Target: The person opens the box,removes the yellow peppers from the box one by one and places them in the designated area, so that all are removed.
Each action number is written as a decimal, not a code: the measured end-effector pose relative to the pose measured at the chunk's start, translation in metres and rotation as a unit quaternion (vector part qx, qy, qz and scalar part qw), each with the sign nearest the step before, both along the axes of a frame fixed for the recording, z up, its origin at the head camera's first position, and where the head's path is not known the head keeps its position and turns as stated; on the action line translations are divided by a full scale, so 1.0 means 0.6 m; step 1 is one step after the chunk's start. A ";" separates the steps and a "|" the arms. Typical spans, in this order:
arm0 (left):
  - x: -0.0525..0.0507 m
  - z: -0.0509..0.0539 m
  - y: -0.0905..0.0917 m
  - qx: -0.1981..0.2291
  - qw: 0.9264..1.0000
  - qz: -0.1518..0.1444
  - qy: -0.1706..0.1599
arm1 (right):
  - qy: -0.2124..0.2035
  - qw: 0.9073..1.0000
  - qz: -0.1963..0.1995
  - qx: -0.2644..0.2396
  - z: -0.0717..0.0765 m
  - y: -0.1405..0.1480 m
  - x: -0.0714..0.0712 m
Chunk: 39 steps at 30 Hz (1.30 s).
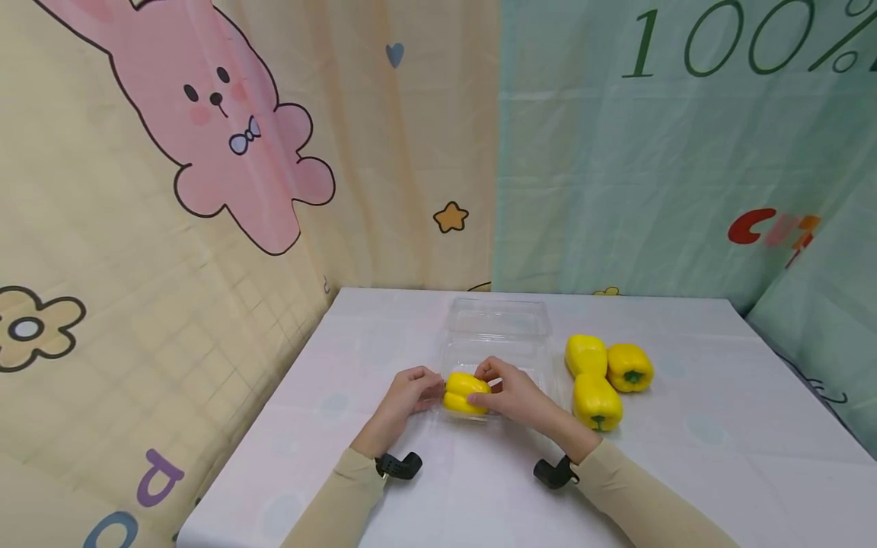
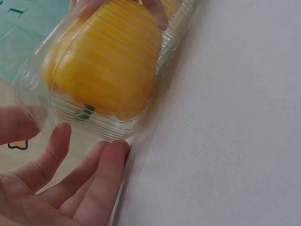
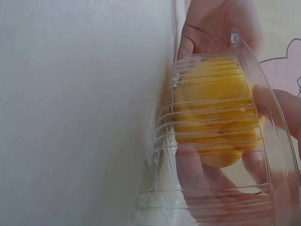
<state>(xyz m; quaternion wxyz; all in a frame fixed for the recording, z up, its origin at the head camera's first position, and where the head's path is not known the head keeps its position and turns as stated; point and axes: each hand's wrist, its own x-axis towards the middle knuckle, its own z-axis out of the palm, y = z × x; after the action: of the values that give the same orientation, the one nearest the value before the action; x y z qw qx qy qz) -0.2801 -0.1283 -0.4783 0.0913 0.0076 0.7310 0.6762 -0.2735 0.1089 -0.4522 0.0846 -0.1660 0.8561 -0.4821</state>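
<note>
A yellow bell pepper [image 1: 466, 393] lies on its side in the near left part of a clear plastic clamshell container [image 1: 496, 352], whose lid is folded back. My right hand [image 1: 517, 392] holds this pepper with thumb and fingers around its right end. At the container's left side is my left hand [image 1: 411, 392], with its fingers loosely extended. The left wrist view shows its fingertips [image 2: 113, 149] at the container's ribbed corner and the pepper's green stem [image 2: 84, 112] behind the plastic. Through the container wall [image 3: 277, 122], the right wrist view shows fingers against the pepper [image 3: 214, 113].
Right of the container, three more yellow bell peppers sit close together: a back one [image 1: 585, 355], a right one [image 1: 630, 367] and a front one [image 1: 597, 401]. They stand on a white-covered table [image 1: 726, 426]. Printed curtains [image 1: 411, 152] hang behind and beside it.
</note>
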 end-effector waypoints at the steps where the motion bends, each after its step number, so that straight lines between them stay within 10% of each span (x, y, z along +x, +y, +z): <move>1: 0.000 0.000 0.000 0.001 1.000 0.001 -0.001 | 0.000 1.000 -0.001 0.000 -0.001 0.000 0.000; 39: 0.009 0.006 -0.003 0.008 1.000 -0.008 0.005 | 0.049 0.998 -0.021 0.042 -0.003 -0.007 0.004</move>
<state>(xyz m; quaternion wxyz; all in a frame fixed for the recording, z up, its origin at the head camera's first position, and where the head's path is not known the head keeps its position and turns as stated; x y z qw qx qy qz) -0.2747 -0.1299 -0.4748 0.0925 0.0176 0.7259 0.6813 -0.2714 0.1046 -0.4543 0.0391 -0.1680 0.8819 -0.4387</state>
